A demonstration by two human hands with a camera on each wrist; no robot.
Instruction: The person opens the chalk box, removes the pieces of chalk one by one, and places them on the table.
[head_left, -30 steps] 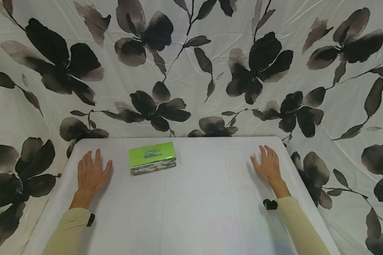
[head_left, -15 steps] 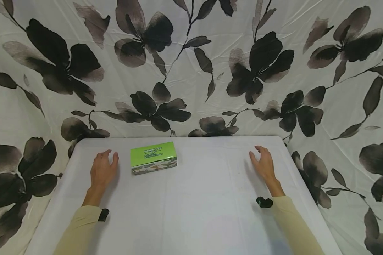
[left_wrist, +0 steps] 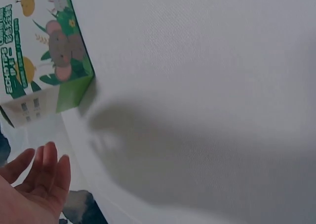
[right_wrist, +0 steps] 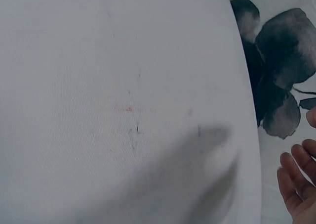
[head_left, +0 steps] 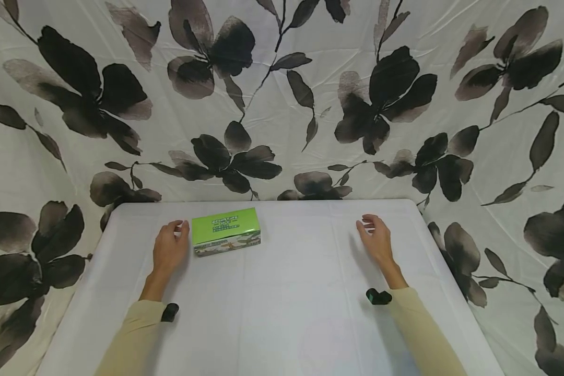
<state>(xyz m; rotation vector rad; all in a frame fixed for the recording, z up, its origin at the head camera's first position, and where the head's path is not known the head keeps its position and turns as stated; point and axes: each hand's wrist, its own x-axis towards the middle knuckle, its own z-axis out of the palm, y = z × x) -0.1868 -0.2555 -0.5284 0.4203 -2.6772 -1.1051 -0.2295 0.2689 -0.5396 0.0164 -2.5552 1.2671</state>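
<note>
A green-topped cardboard box (head_left: 225,232) lies on the white table, left of its middle near the back. Cartoon animals, a giraffe and an elephant among them, show on the side of the box (left_wrist: 54,41) in the left wrist view. Just left of the box is my left hand (head_left: 169,248), its loosely bent fingers holding nothing and the thumb side toward the box. Well to the right, my right hand (head_left: 376,237) hovers over the table with relaxed fingers and nothing in it. The right wrist view catches only some fingers (right_wrist: 296,174) at its edge.
The white-covered table (head_left: 291,313) ends at the back against a floral curtain (head_left: 282,104), which also hangs along both sides. A small dark device (head_left: 170,312) sits at the left cuff, another dark device (head_left: 378,296) at the right cuff.
My left hand has moved right, up close to the box, and its spread fingers have bent. My right hand has drifted a little left. The box stays in place.
</note>
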